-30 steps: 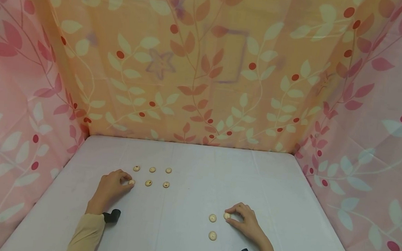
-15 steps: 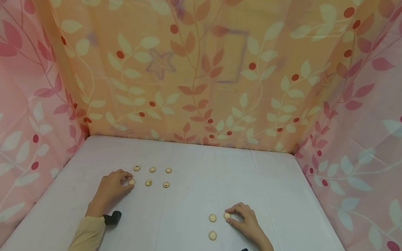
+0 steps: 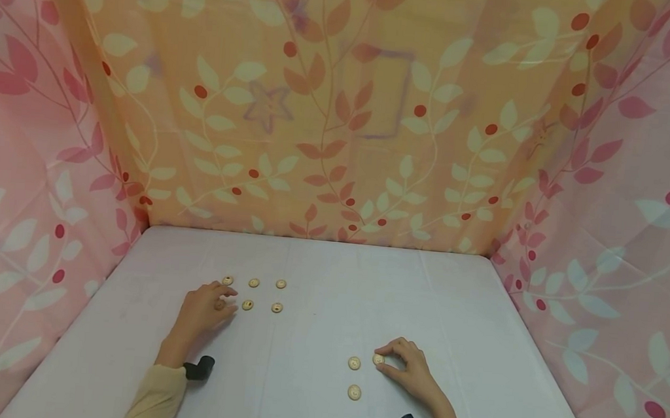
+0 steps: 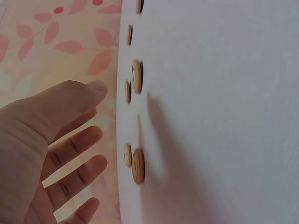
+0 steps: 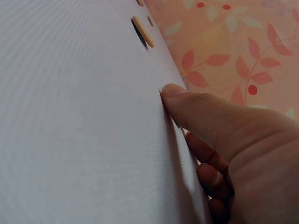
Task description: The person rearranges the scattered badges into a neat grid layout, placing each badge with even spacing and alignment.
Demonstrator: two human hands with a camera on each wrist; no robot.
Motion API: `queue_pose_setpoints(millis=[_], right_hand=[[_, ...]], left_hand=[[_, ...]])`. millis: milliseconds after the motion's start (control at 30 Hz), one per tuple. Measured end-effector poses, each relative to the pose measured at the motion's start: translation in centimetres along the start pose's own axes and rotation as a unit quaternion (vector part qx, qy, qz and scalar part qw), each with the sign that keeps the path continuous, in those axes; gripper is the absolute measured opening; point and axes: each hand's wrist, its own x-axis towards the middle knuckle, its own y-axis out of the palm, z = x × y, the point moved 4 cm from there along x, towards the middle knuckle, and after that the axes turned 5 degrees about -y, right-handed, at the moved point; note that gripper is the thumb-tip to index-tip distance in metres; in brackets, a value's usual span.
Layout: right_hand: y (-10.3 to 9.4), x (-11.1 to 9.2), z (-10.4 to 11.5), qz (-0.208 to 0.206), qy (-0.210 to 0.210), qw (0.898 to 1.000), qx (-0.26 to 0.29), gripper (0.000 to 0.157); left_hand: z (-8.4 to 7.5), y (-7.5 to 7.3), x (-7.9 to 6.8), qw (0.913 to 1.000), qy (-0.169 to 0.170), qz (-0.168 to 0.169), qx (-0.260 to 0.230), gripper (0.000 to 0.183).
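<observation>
My left hand (image 3: pixel 203 310), fingers apart, hovers over the left end of two rows of round wooden buttons. Between its thumb and fingers, a button (image 3: pixel 219 305) shows on the table beneath. The left wrist view has nothing in that hand (image 4: pixel 56 140), and the nearest button (image 4: pixel 138 166) lies flat, apart from the fingertips. My right hand (image 3: pixel 413 372) pinches another button (image 3: pixel 379 359) at the table surface, between thumb and forefinger. In the right wrist view the thumb (image 5: pixel 201 112) hides most of that button.
Other buttons in the left group include one at the back left (image 3: pixel 227 280) and one at the front right (image 3: pixel 277 307). Two more buttons, one behind (image 3: pixel 354 363) and one in front (image 3: pixel 354 392), lie left of my right hand. Patterned curtains (image 3: pixel 331 104) border the white table (image 3: pixel 318 273).
My left hand has let go of the button at the row's left end and shifted right, its fingers spreading. The right hand has stayed still on its button.
</observation>
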Motion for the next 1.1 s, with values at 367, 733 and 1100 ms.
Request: queue_pose_setpoints(millis=[367,733,1100], right_hand=[[0.1,0.1,-0.1,0.005,0.003,1.0,0.007,0.022],[0.1,0.0,0.0,-0.001,-0.002,1.0,0.0,0.021],[-0.1,0.0,0.1,-0.001,0.001,1.0,0.002,0.021]], left_hand=[[-3.2,1.5,-0.2,0.9996,0.022,-0.012,-0.01,0.024],[-6.5,3.5,-0.8,0.9972,0.059,-0.013,-0.043,0.022],[-9.4,5.2,-1.2,0.9934,0.091,0.001,-0.07,0.022]])
